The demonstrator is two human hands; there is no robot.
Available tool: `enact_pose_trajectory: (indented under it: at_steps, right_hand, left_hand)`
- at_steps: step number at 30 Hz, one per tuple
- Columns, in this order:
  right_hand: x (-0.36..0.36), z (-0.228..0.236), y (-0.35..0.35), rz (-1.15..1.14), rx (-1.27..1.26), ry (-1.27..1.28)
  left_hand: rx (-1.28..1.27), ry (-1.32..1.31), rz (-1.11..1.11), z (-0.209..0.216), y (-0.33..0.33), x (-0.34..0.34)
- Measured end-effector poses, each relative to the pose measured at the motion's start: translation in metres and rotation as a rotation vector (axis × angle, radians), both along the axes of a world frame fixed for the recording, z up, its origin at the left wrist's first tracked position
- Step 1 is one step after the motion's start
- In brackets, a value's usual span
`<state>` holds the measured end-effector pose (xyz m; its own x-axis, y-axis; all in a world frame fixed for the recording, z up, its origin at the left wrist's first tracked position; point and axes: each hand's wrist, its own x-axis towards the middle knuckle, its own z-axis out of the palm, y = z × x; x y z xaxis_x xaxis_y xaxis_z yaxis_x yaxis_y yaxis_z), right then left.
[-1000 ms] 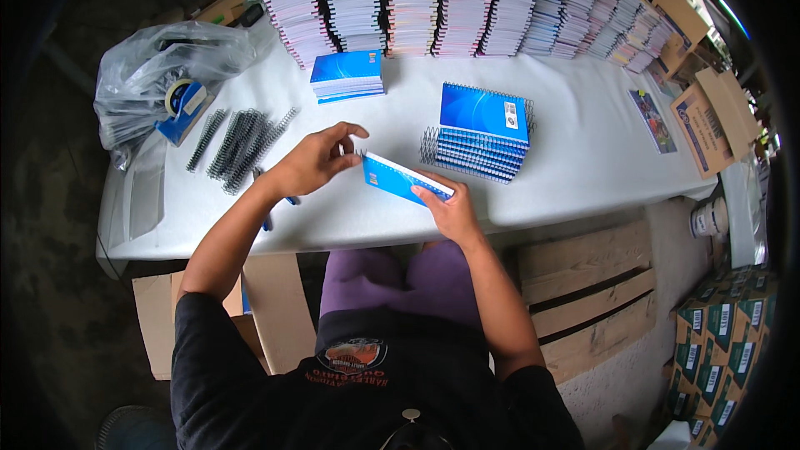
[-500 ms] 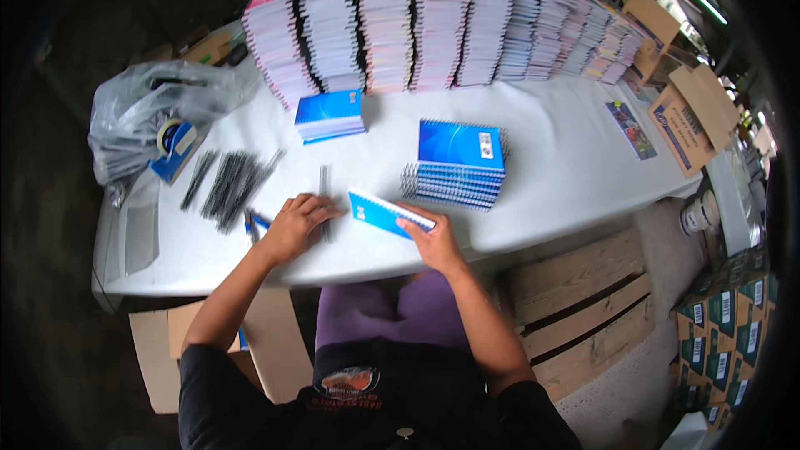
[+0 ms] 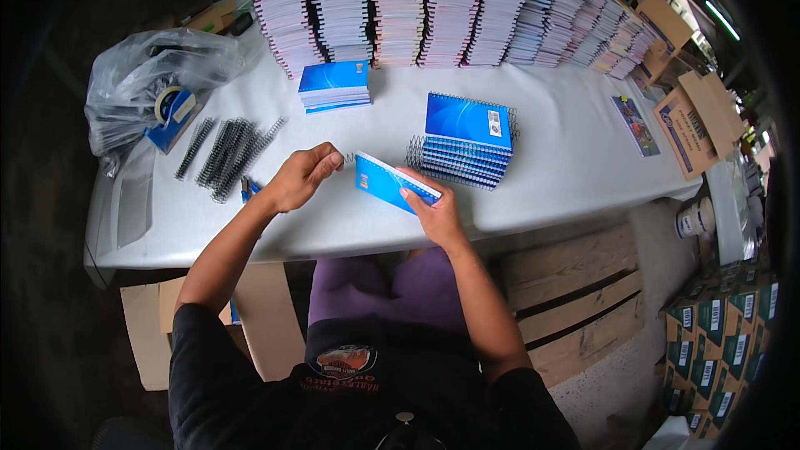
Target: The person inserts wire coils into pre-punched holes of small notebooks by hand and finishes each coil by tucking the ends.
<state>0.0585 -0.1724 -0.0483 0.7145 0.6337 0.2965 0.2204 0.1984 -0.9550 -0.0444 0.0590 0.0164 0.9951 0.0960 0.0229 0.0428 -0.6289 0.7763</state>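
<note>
Hands: right hand (image 3: 433,215) gripping blue notebook (image 3: 392,184); left hand (image 3: 302,177) pinching spiral coil (image 3: 347,157) at notebook's edge, above white table (image 3: 567,158).

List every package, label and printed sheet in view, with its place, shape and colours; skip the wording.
Brown cardboard box: table's right end, open flaps, dark print.
Printed sheet: flat beside that box, rectangular, multicoloured.
Stacked cartons: floor at lower right, green and brown with white labels.
White label: corner of the top blue notebook on the bound pile.

Blue notebook (image 3: 392,184), white table (image 3: 550,167), black spiral coils (image 3: 229,157), purple trousers (image 3: 392,287)
</note>
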Motion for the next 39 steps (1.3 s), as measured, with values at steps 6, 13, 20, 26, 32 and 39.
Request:
enact_pose_trajectory:
  at_steps: [6,13,20,26,32,39]
  right_hand:
    - [0.002,-0.001,0.000,0.014,-0.003,-0.029]
    - [0.004,0.003,-0.003,0.079,-0.029,-0.013]
    - [-0.001,0.000,-0.006,0.064,-0.097,0.020]
    - [-0.008,0.008,-0.006,0.047,-0.106,-0.085]
    - [-0.014,0.008,-0.010,0.005,-0.049,-0.171]
    - [-0.045,-0.003,-0.003,-0.038,0.028,-0.291]
  left_hand:
    - [-0.042,0.095,0.050,-0.002,0.003,0.004]
    - [-0.222,-0.031,-0.102,0.012,0.007,0.016]
    - [0.551,0.066,-0.274,0.039,-0.009,0.019]
    - [0.874,-0.409,-0.234,0.037,-0.023,0.014]
    - [1.087,-0.464,0.058,0.040,-0.049,0.003]
    - [1.170,-0.649,0.231,-0.064,-0.037,-0.035]
